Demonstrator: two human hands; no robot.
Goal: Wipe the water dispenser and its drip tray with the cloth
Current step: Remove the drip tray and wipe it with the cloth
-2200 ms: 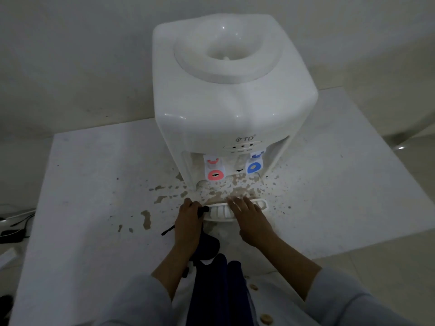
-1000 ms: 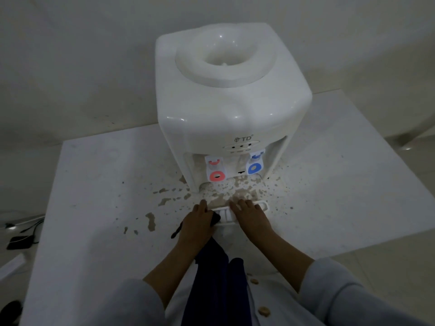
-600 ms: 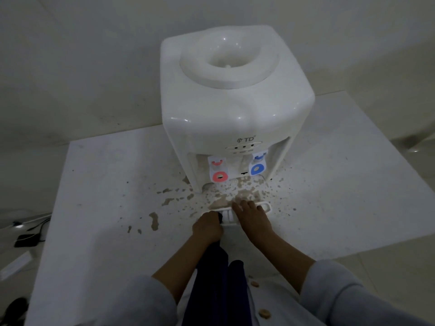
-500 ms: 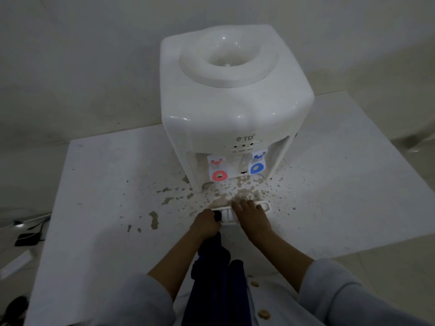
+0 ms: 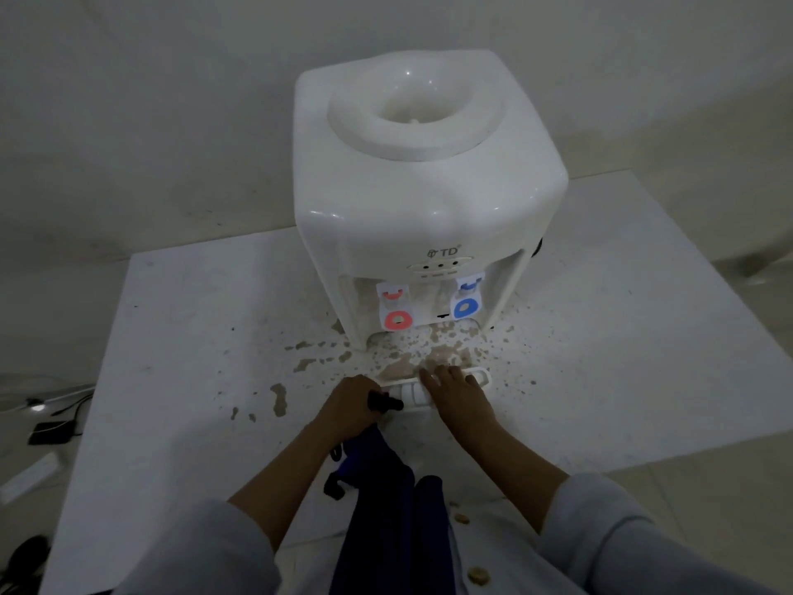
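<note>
Two hands work the drip tray [image 5: 442, 386]: left hand [image 5: 349, 405] clenching dark cloth [image 5: 384, 403] at its left end, right hand [image 5: 459, 395] flat-fingered steadying it; next, wiping rightward.

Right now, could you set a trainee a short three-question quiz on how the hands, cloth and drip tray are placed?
1. True or false: the left hand holds the dark cloth against the left end of the drip tray.
2. What does the right hand do? A) lifts the water dispenser B) rests on the tray, fingers fairly straight C) presses the blue tap
3. Fill in: brownish stains spot the white ____ around the tray.

Key: 1 true; 2 B; 3 table.
</note>
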